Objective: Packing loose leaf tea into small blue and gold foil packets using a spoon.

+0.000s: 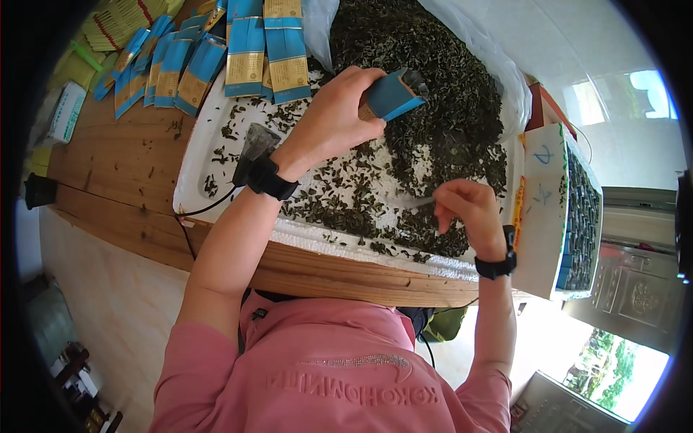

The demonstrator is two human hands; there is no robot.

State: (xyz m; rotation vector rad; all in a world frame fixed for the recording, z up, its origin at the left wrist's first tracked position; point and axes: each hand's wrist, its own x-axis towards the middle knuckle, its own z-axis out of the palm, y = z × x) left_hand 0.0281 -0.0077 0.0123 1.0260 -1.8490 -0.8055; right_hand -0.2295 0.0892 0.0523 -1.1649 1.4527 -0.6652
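My left hand [335,113] grips a blue and tan paper packet [392,96], its foil-lined mouth tilted to the upper right above a heap of dark dried leaves [433,70], apparently tea. Lower right, my right hand [468,214] pinches the end of a thin, translucent utensil [417,202], blurred, its shape hard to make out. It hovers just over loose leaves scattered in a white polystyrene tray [254,216]. Several flat packets [243,59] overlap the tray's upper left. What fills the held packet is hidden.
A clear plastic bag [511,92] surrounds the heap. Right of the tray stands a white box [541,205] packed with upright blue packets [582,227]. More packets [168,70] lie on the wooden table [124,146], near a small black cup [40,190]. A cable [208,207] crosses the tray's left edge.
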